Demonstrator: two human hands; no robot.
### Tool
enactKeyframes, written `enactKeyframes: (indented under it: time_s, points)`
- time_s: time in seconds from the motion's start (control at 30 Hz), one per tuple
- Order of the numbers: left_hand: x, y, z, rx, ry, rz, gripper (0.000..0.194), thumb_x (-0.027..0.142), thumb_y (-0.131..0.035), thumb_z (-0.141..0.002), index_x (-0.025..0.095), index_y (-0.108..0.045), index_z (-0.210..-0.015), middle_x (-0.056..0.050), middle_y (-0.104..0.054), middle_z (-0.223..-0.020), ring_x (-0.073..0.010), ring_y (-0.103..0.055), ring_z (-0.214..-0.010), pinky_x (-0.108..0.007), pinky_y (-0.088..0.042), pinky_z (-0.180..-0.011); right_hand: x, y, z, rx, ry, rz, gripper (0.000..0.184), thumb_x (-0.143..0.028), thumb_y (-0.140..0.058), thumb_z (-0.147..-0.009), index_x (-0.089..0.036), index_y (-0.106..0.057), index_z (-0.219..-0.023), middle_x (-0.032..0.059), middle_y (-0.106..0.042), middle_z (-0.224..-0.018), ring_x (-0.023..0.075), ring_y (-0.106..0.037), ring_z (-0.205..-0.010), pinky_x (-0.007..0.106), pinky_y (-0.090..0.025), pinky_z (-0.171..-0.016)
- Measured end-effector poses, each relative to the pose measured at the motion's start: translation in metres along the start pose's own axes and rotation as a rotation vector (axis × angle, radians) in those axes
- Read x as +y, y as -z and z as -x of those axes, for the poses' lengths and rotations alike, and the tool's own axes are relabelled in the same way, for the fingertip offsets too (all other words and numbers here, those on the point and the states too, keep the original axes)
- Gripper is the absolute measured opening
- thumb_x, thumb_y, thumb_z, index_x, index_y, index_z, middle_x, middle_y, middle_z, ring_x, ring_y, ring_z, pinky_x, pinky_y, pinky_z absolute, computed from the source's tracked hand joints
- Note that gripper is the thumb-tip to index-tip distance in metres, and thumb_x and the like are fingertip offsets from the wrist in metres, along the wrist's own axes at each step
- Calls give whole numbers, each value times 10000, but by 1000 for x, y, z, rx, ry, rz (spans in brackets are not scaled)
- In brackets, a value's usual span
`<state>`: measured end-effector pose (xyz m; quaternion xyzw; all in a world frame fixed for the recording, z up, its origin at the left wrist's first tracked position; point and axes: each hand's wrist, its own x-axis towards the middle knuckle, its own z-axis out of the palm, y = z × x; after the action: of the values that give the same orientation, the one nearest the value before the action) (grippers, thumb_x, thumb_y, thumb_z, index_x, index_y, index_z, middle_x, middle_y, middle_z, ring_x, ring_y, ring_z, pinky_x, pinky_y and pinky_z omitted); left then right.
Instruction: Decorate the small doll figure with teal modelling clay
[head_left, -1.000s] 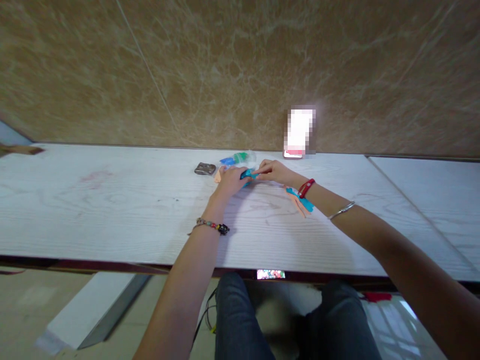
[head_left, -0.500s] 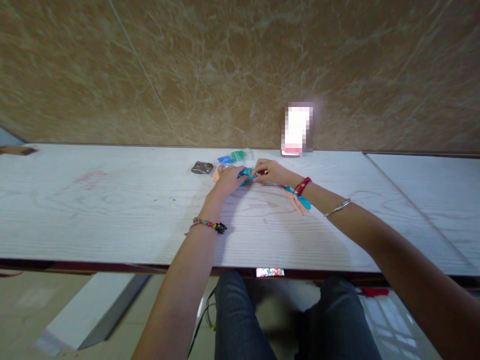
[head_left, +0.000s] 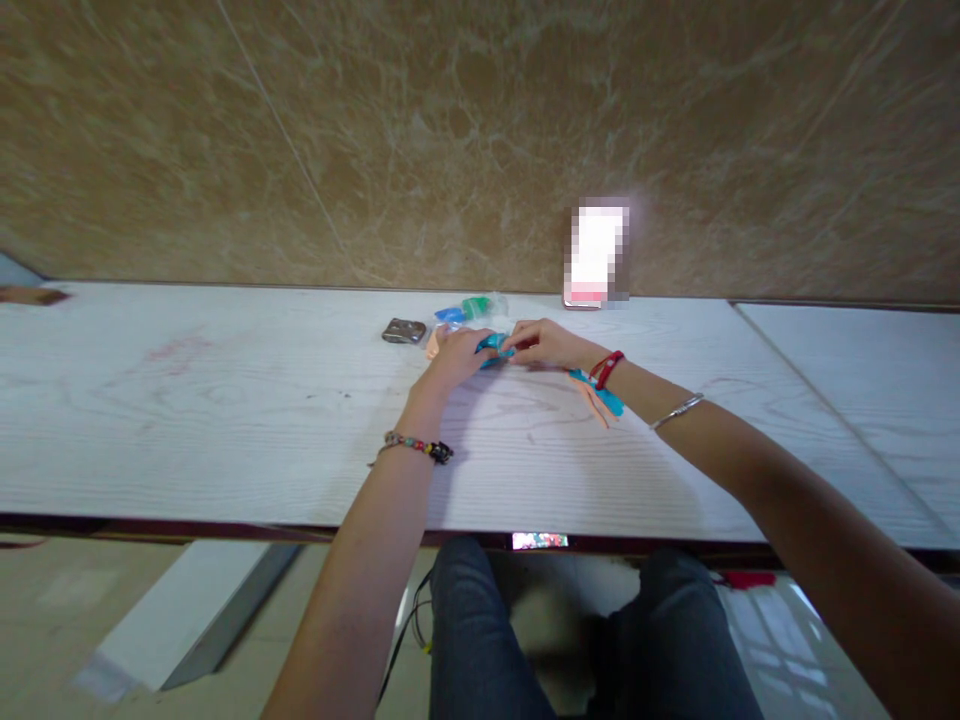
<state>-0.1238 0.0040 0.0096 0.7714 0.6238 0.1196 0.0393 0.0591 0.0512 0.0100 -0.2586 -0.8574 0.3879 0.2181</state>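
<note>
My left hand (head_left: 457, 357) is closed on a small packet of blue modelling clay (head_left: 491, 348), its plastic wrapper shiny. From the right, the fingers of my right hand (head_left: 544, 344) pinch the packet's near end; exactly what sits between the fingertips is too small to tell. Under my right wrist lie thin blue and peach strips (head_left: 598, 395), partly covered by the wrist. A peach packet (head_left: 432, 345) shows just behind my left hand, mostly hidden. Beyond the hands rest a blue packet (head_left: 450, 314) and a green packet (head_left: 475, 307). Left of them is a brown packet (head_left: 404, 331).
The white wood-grain table (head_left: 225, 420) runs along a brown marbled wall (head_left: 375, 130). A lit phone (head_left: 595, 255) leans against that wall. A small lit screen (head_left: 540, 541) sits at the table's front edge, above my knees (head_left: 480, 620). A wooden piece (head_left: 30, 295) lies far left.
Both hands stay around the blue packet. The right fingers have shifted slightly against its end; the strips and other packets lie where they were.
</note>
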Motion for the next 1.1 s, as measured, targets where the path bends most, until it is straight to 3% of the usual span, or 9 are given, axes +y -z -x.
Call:
enactKeyframes:
  time_s: [0.17,0.3,0.53,0.7,0.93,1.1]
  points:
    - [1,0,1,-1,-26,8,261,291,-488,-856,216,-623,-1067,-102,-653,-1096,-258,-526,-1103,-478,-214,-1028,-3,5,-1,-62,23,99,119,-174,-638,-693,-174,-661,-810,-3,-536,-781,109,-476,-716,266,-390,-687]
    - [1,1,1,-5,-35,16,270,310,-485,-866,197,-623,-1069,-118,-647,-1098,-261,-526,-1090,-479,-223,-1016,-5,8,1,-82,-30,52,124,-196,-637,-689,-151,-597,-797,-17,-515,-722,98,-446,-655,261,-380,-634]
    - [0,1,0,-5,-42,32,265,310,-493,-872,210,-617,-1084,-108,-643,-1112,-250,-517,-1109,-487,-214,-1023,0,7,9,-8,-47,-38,310,-308,-647,-714,-176,-678,-993,12,-557,-828,105,-485,-708,259,-392,-640]
    - [0,0,0,-17,-44,26,254,273,-494,-866,227,-624,-1080,-91,-649,-1102,-257,-520,-1104,-504,-198,-1030,-1,6,9,-92,-70,-27,304,-299,-644,-721,-200,-691,-1005,12,-547,-851,101,-471,-694,251,-376,-594]
    - [0,1,0,-39,-82,33,290,273,-499,-866,211,-604,-1128,-110,-643,-1125,-280,-514,-1127,-521,-228,-1008,-6,18,-4,-213,57,202,213,-164,-670,-663,-192,-697,-872,-15,-490,-747,110,-448,-702,271,-361,-671]
    - [0,0,-1,-28,-55,27,276,309,-482,-878,188,-619,-1085,-126,-652,-1092,-279,-531,-1101,-519,-227,-1012,-4,20,1,-87,54,160,253,-258,-666,-714,-192,-684,-958,-19,-429,-746,103,-404,-669,266,-337,-626]
